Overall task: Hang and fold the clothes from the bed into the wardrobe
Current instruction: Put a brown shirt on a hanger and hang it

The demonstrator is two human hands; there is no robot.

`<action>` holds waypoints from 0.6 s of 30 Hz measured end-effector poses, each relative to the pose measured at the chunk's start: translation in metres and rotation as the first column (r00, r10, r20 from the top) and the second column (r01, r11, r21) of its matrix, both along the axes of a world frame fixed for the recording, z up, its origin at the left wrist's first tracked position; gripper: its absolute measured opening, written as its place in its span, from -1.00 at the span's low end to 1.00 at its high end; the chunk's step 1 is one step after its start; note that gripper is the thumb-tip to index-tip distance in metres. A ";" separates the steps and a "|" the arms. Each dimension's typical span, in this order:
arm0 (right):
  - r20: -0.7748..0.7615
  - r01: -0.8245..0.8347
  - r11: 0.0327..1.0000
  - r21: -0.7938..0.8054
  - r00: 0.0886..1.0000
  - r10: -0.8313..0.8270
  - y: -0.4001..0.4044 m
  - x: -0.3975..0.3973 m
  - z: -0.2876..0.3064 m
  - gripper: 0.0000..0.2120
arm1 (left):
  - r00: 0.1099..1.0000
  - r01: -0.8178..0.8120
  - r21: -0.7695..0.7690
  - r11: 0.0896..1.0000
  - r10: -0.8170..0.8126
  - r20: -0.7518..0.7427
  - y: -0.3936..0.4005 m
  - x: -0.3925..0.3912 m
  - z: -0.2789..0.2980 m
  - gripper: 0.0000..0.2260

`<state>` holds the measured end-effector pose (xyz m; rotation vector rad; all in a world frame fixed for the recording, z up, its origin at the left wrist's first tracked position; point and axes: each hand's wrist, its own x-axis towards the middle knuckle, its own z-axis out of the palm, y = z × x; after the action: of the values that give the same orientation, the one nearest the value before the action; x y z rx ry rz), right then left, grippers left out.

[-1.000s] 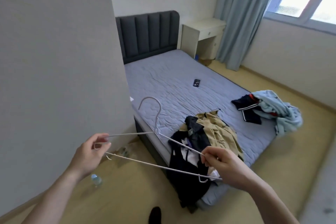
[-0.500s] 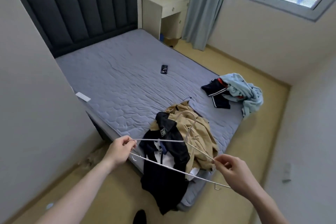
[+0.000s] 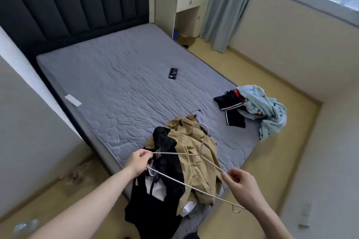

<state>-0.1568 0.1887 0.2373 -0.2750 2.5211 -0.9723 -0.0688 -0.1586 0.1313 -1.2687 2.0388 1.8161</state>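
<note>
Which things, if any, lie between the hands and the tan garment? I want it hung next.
Only the white hanger itself, which the left hand and right hand pinch at its ends, above the tan garment. A black garment lies beside the tan one and overlaps its left edge. The wardrobe is out of view.

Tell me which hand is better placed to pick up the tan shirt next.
Probably the right hand: it pinches the hanger beside the tan shirt. The left hand is over the black garment.
</note>
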 end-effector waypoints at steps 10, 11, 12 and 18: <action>0.096 -0.145 0.989 -0.006 0.985 0.145 0.006 -0.171 -0.063 -0.63 | 0.874 0.132 -0.132 0.982 -0.052 0.483 0.057 -0.021 -0.078 -0.91; 0.101 -0.152 0.988 0.009 0.983 0.151 0.008 -0.183 -0.073 -0.63 | 0.862 0.157 -0.128 0.979 -0.073 0.502 0.067 -0.024 -0.089 -0.90; 0.107 -0.155 0.988 0.027 0.983 0.151 0.011 -0.195 -0.083 -0.63 | 0.852 0.171 -0.118 0.978 -0.087 0.517 0.076 -0.028 -0.099 -0.90; 0.164 -0.147 0.980 0.134 0.979 0.124 0.020 -0.231 -0.142 -0.60 | 0.808 0.228 0.018 0.973 -0.200 0.554 0.124 -0.055 -0.160 -0.92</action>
<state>-0.3876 0.2090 0.0957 -0.3102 2.3824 -0.7235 -0.1235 -0.0351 -0.0286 -1.3151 1.8066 1.1246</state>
